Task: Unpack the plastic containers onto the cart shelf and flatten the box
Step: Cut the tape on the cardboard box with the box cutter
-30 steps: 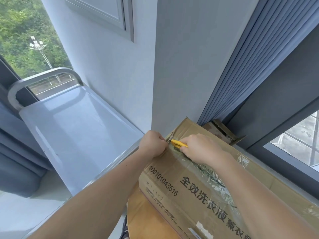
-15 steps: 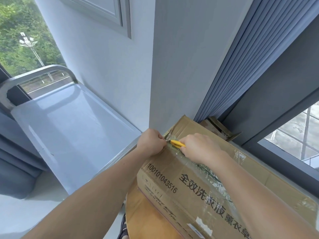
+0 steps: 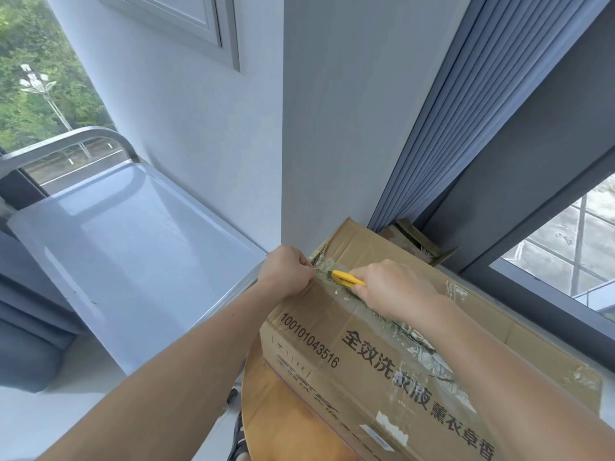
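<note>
A brown cardboard box [image 3: 332,334] with black printed characters and crinkled clear tape along its top seam lies closed on a round wooden table [image 3: 283,424]. My right hand [image 3: 392,287] grips a yellow utility knife [image 3: 346,278], its tip at the taped seam near the box's far left corner. My left hand [image 3: 288,275] is curled at that corner, pinching the tape or flap edge. The grey cart shelf [image 3: 126,247] lies bare to the left. No plastic containers are visible.
The cart's curved metal handle [image 3: 66,141] is at its far end by a window. A grey wall corner and blue pleated curtain [image 3: 466,128] stand right behind the box. Another cardboard flap [image 3: 416,241] pokes up behind it.
The knife has shifted slightly right along the seam, away from my left hand. The view has drifted a little; both hands stay at the box's far corner.
</note>
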Available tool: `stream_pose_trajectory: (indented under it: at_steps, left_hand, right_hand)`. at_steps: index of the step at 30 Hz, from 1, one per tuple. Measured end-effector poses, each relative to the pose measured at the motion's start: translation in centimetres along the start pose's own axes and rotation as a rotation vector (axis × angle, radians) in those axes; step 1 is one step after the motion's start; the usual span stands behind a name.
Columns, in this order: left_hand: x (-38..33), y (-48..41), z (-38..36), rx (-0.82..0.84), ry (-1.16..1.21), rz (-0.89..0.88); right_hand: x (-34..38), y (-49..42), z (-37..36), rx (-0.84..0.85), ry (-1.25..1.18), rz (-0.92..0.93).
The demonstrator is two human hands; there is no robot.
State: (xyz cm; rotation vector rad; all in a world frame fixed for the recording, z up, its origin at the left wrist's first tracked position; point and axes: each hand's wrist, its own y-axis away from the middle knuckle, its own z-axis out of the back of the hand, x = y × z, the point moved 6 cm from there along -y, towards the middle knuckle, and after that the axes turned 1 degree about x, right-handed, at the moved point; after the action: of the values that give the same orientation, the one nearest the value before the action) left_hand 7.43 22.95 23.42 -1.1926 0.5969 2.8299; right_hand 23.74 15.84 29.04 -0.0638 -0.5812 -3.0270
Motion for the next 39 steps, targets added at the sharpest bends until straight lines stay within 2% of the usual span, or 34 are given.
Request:
stream_pose_trajectory:
  at_steps: [5, 11, 16, 22, 26, 30, 39]
  left_hand:
    - [0.3, -0.2, -0.1, 0.002, 0.010, 0.010]
    - [0.3, -0.1, 0.0, 0.007, 0.009, 0.006]
    - [0.2, -0.1, 0.0, 0.007, 0.013, 0.003]
    - [-0.2, 0.2, -0.2, -0.015, -0.056, -0.041]
    - [-0.7, 0.7, -0.3, -0.064, -0.166, -0.124]
    - [-1.5, 1.3, -0.7, -0.117, -0.271, -0.210]
    - [-1.8, 1.2, -0.5, -0.064, -0.307, -0.195]
  right_hand:
    - [1.1, 0.1, -0.2, -0.001, 0.031, 0.007]
    - [-0.8, 0.8, -0.4, 0.108, 0.059, -0.031]
    - [-0.9, 1.4, -0.7, 0.078, 0.117, 0.000]
    - [-2.8, 2.9, -1.4, 0.225, 0.011, -0.030]
    - [-3.4, 3.2, -0.9, 0.139, -0.087, -0.046]
    - [-3.0, 3.5, -0.8, 0.071, -0.032, -0.036]
    - [-6.0, 6.0, -1.9, 0.143, -0.014, -0.140]
